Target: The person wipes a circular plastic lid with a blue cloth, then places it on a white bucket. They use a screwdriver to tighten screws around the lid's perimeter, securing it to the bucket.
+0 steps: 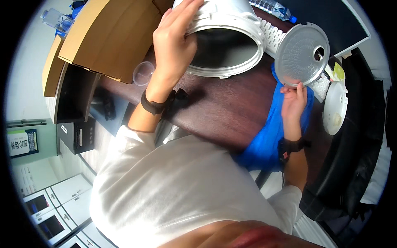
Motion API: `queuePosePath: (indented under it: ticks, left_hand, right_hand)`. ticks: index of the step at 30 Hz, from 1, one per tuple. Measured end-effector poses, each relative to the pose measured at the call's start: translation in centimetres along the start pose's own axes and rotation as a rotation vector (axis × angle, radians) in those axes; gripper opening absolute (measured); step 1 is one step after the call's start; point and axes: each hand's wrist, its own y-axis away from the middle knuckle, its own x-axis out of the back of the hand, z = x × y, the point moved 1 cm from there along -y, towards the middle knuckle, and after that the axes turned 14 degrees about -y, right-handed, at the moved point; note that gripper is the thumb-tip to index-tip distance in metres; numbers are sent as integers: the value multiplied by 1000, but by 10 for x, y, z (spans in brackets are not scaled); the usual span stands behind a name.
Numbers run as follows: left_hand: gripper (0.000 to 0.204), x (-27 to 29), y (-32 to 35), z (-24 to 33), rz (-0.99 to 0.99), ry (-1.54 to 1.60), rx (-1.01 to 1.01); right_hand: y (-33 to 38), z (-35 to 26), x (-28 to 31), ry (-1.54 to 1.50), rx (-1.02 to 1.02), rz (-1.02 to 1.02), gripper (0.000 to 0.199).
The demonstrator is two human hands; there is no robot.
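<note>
A white round appliance housing (242,71) lies on its side on the dark brown table, its wide, dark opening facing me. My left hand (175,43) grips the housing's left rim, thumb near the opening and fingers over the outer wall. To the right, my right hand (293,101) holds a grey round plate (295,58) by its lower edge between thumb and fingers. The plate stands tilted up and has an off-centre hole. Beneath my right hand and forearm is a blue cloth or bag (264,140). A second, whitish round cover (336,107) stands farther right.
A large cardboard box (99,37) stands at the left, with a clear plastic cup (143,73) beside it. White keyboards (271,35) and a water bottle (273,9) lie at the back. A dark screen (331,25) rises at the far right, near a black chair (355,140).
</note>
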Motion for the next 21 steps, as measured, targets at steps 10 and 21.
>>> queuePosePath:
  ticks: [10, 21]
  left_hand:
    - [66, 13, -35, 15, -491, 152, -177]
    - [36, 2, -15, -11, -321, 565, -114]
  right_hand:
    - [32, -3, -52, -72, -114, -126, 28]
    - [65, 38, -62, 19, -355, -172, 25]
